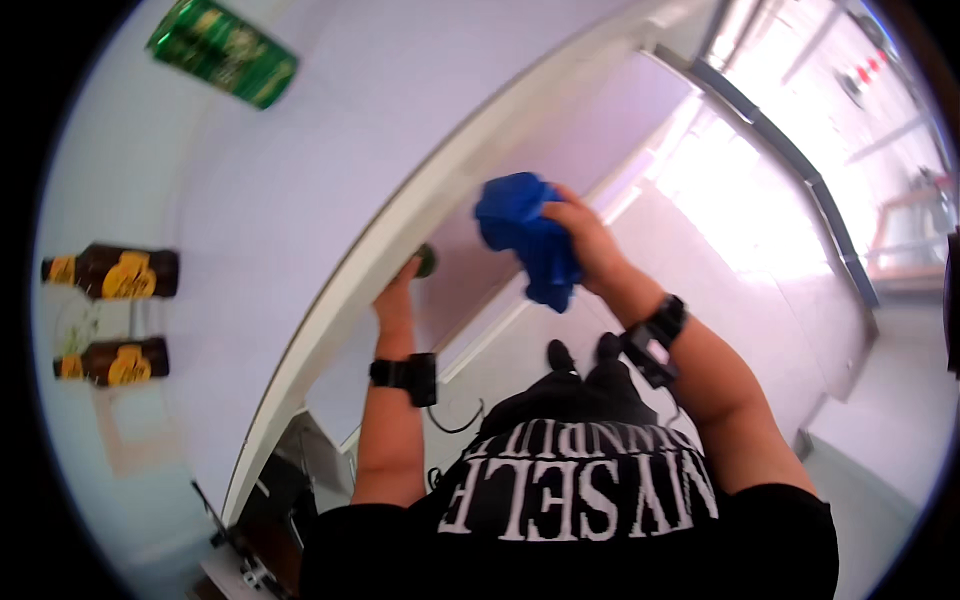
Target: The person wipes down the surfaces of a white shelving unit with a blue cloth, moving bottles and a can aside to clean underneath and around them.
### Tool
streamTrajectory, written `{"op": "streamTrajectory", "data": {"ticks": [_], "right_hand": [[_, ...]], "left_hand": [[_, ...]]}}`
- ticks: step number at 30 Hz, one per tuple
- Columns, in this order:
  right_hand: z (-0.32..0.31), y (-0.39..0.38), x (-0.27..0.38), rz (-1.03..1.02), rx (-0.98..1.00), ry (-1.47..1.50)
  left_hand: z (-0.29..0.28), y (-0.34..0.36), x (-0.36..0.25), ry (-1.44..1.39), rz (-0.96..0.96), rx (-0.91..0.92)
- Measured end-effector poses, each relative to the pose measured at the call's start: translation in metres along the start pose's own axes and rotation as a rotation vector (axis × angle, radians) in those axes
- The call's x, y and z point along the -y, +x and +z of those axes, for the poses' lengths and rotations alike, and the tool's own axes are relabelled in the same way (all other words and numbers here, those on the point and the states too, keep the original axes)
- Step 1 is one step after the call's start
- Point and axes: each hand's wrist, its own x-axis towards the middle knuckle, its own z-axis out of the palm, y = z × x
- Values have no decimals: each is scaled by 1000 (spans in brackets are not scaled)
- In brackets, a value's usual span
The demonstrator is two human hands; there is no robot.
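In my right hand [592,243] is a crumpled blue cloth [526,222], pinched between thumb and fingers and hanging down over the floor side of the table. My left hand [396,290] reaches in at the table's edge, its fingers partly hidden there. It is closed on a dark green object with a round end [427,262]; the rest of that object is out of sight, so I cannot tell its kind. The cloth and the green object are apart. Both wrists wear black bands with small boxes.
On the white table [300,180] are a green drink can [225,52] at the far left and two brown bottles with yellow labels, one [128,273] beyond the other [125,362]. The table's raised edge [350,270] runs diagonally. A dark cable [458,428] hangs near my left wrist.
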Motion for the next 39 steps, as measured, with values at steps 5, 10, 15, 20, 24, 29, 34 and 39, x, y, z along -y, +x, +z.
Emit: {"op": "streamTrajectory", "data": {"ticks": [5,10,15,20,24,29,34,39], "right_hand": [[9,-3,-4,63,30,-82],[12,-2,1,78,28,-142],[17,8,-2,35,27,-238],[21,31,-2,-39,113,-625],[34,55,2,-226,297,-1122],[49,80,19,-460,698,-1436],[32,103,16,-603,881,-1866],[-2,121,-6,-655,970,-1965]], "left_hand": [[-1,-2,7,-121,-50,-9],[6,-3,-3,-103,-60,-15],[-4,4,27,-15,7,-33],[-7,2,36,120,7,20],[-39,-24,129,649,313,-144],[-35,-72,86,681,95,-311],[-39,-91,104,1061,-252,-554],[-18,-87,76,1152,-385,-509]]}}
